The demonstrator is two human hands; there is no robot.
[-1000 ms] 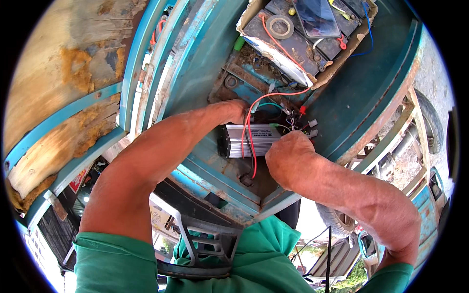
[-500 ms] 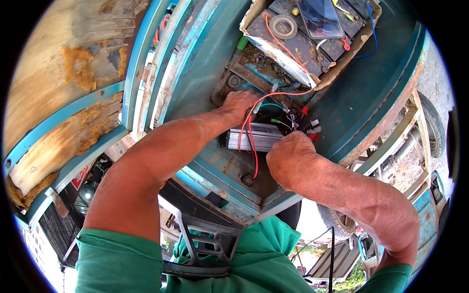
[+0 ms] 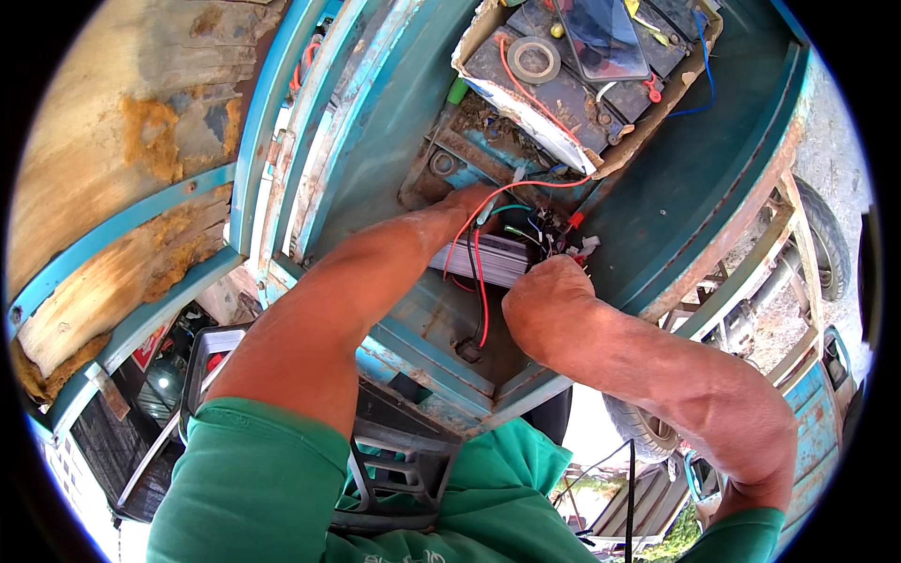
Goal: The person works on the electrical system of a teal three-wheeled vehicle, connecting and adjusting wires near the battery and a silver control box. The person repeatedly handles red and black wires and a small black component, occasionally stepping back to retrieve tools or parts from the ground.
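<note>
A silver finned metal case [image 3: 479, 259] lies in the rusty teal compartment [image 3: 422, 338], crossed by red and black wires [image 3: 481, 300]. My left hand [image 3: 469, 205] reaches beyond its upper left side, partly behind the wires, its fingers hidden. At the case's right end, my right hand [image 3: 554, 286] is curled, with what it grips hidden underneath. A bundle of thin wires with white and red connectors [image 3: 574, 235] sits just beyond that hand.
A torn cardboard box [image 3: 526, 117] holds dark batteries, a tape roll [image 3: 533, 59] and a phone [image 3: 599, 33]. A weathered wooden panel [image 3: 113, 94] is at left. The compartment's metal rims surround my hands. A wheel [image 3: 826, 244] shows at right.
The case has shifted away from me and now sits at a slant. My left hand has moved forward and deeper among the wires. My right hand stays near the case's end.
</note>
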